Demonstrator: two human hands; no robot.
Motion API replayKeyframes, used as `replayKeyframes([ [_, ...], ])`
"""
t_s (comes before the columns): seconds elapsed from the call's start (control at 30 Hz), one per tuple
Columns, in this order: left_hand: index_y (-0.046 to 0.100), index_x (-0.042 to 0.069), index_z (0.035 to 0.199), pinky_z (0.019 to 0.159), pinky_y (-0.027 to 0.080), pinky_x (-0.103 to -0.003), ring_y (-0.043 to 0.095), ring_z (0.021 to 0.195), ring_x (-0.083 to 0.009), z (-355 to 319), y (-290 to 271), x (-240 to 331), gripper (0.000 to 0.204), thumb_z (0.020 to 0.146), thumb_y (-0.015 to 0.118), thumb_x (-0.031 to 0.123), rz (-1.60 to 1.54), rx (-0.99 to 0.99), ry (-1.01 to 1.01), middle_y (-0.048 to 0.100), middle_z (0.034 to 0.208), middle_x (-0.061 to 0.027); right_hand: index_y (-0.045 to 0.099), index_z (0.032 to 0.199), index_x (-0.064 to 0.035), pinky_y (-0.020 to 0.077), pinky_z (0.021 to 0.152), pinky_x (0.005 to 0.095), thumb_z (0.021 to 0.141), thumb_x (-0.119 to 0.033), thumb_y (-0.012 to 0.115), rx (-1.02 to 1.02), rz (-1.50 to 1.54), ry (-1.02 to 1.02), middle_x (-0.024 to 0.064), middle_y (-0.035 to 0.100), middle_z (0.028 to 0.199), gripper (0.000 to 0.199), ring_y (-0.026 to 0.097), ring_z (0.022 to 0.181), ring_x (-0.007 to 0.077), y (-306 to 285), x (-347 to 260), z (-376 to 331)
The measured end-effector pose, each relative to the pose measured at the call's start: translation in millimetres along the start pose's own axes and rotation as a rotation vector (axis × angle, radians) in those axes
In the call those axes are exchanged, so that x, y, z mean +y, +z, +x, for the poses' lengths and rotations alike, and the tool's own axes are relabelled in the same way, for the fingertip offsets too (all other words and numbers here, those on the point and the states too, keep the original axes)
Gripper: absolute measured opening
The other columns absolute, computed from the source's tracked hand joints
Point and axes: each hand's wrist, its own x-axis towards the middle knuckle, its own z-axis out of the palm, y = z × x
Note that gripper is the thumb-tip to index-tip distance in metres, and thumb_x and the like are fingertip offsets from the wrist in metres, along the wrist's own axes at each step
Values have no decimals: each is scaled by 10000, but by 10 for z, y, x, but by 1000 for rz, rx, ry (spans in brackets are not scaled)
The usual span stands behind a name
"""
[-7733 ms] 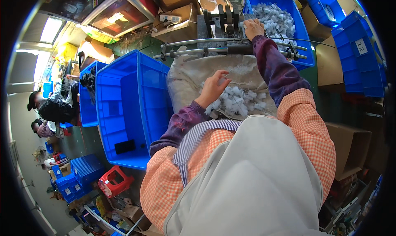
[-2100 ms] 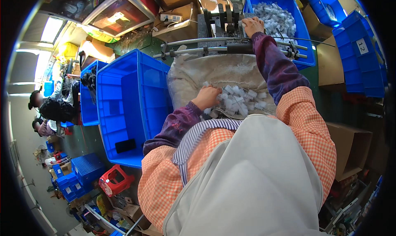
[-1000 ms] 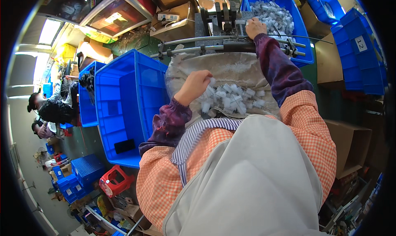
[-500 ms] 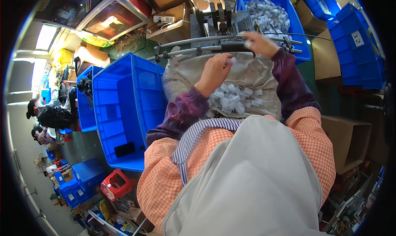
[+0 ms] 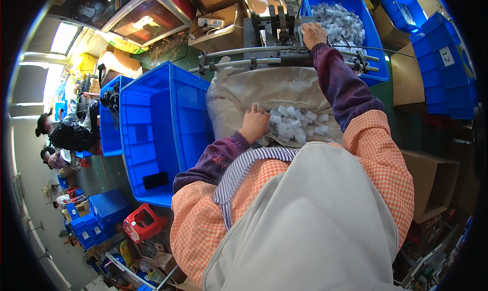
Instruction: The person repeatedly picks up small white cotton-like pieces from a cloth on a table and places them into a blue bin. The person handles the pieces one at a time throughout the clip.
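Fingers of the left hand (image 5: 254, 124) curl into white plastic parts (image 5: 297, 125); at 12 o'clock, the right hand's (image 5: 313, 35) grip cannot be told, and parts could spill off the sack (image 5: 264, 90).

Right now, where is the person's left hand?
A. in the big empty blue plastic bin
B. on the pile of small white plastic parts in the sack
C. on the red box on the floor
B: the left hand rests on the pile of small white plastic parts in the beige cloth sack.
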Motion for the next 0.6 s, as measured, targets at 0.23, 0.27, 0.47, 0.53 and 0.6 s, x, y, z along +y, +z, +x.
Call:
replayKeyframes([
  [0.23, 627, 91, 753, 739, 450, -407, 524, 900, -276, 27, 50, -108, 116, 678, 612, 178, -160, -23, 113, 608, 846, -49, 583, 853, -145, 383, 839, 400, 787, -223, 515, -16, 60, -46, 32, 606, 945, 123, 496, 997, 251, 89, 33, 71],
  [0.27, 625, 89, 739, 735, 454, -400, 531, 876, -281, 31, 38, -120, 106, 683, 607, 177, -178, -11, 121, 611, 838, -54, 583, 858, -143, 381, 841, 398, 789, -231, 519, -16, 64, -45, 31, 608, 947, 128, 498, 995, 249, 86, 34, 74],
  [0.47, 572, 61, 848, 717, 464, -402, 545, 870, -326, 32, -38, -125, 186, 701, 619, 164, -271, 15, 122, 618, 828, -102, 604, 925, -137, 377, 854, 384, 783, -193, 520, -78, 93, -37, 31, 614, 976, 174, 513, 988, 244, 37, 17, 114],
  [0.53, 542, 54, 903, 714, 461, -410, 550, 875, -335, 23, -122, -114, 250, 703, 638, 169, -302, 8, 101, 615, 828, -116, 605, 919, -139, 377, 853, 382, 784, -198, 526, -84, 99, -43, 33, 617, 967, 167, 524, 971, 247, 41, 24, 117],
  [0.6, 512, 50, 950, 710, 457, -417, 556, 867, -340, 17, -168, -131, 316, 701, 660, 178, -337, -11, 76, 612, 827, -130, 606, 909, -140, 377, 852, 381, 785, -202, 532, -113, 105, -55, 33, 619, 958, 157, 533, 958, 249, 27, -5, 120],
])
